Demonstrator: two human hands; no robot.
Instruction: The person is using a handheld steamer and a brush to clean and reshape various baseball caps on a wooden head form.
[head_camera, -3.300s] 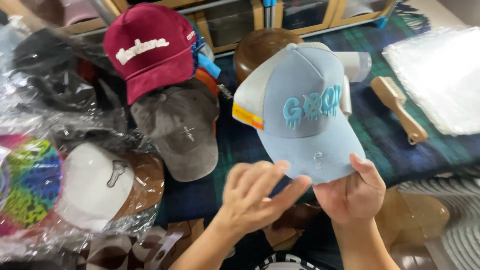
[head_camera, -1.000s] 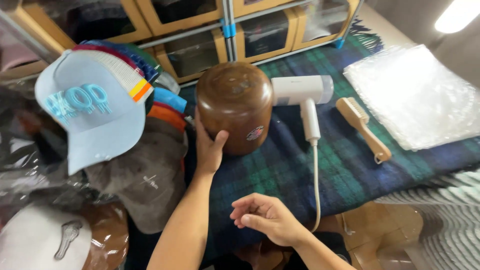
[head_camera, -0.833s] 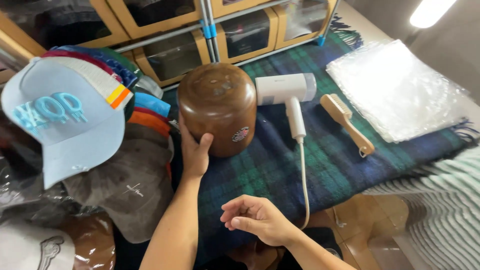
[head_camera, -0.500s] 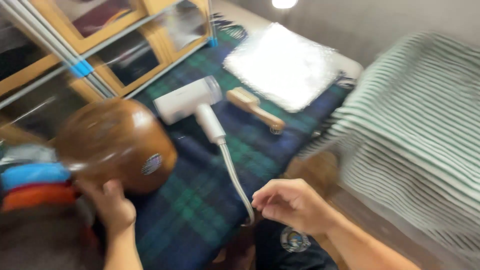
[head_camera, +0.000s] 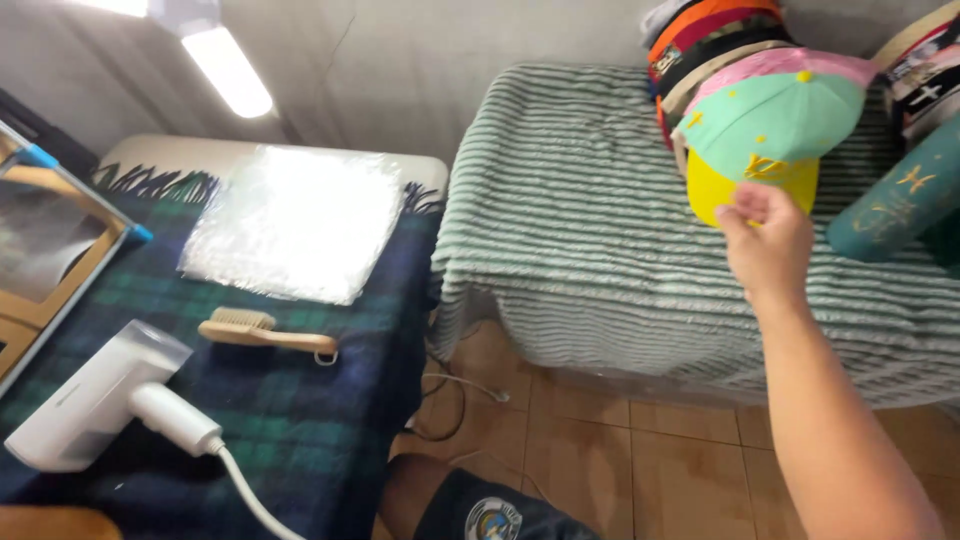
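Right hand (head_camera: 768, 238) pinching yellow brim of mint cap (head_camera: 775, 125), top of cap stack on striped blanket (head_camera: 600, 230). Cap not yet lifted. Left hand unseen.

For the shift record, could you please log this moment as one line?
right hand: touching yellow brim of mint cap | cap: atop stack on striped cover | left hand: out of view

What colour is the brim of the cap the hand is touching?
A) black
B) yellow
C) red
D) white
B: the right hand has its fingertips on the yellow brim of the mint-green and pink cap, which sits at the front of a stack of caps on the striped green blanket.
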